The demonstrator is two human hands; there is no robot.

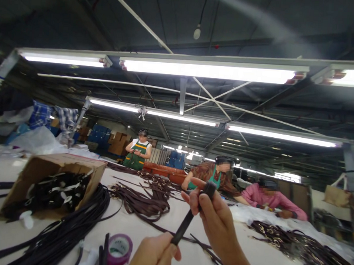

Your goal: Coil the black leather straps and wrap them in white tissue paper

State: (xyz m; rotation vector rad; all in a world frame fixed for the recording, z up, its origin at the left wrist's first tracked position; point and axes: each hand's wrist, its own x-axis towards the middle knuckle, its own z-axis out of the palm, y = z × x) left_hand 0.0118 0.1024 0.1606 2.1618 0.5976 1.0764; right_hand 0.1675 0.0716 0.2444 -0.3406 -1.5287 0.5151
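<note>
A narrow black strap [186,223] is held up in front of me between both hands. My left hand [154,255] is closed around its lower part near the bottom edge of the view. My right hand [216,219] pinches the upper end, where a small dark loop or end piece [208,189] shows above my fingertips. Below the hands lies the white table [171,224].
A tipped cardboard box [52,183] with black and white pieces lies at left beside a thick bundle of black straps [78,218]. A purple tape roll [118,251] stands near my left hand. Brown straps [149,198] lie mid-table and at right [308,246]. Three people work across the table.
</note>
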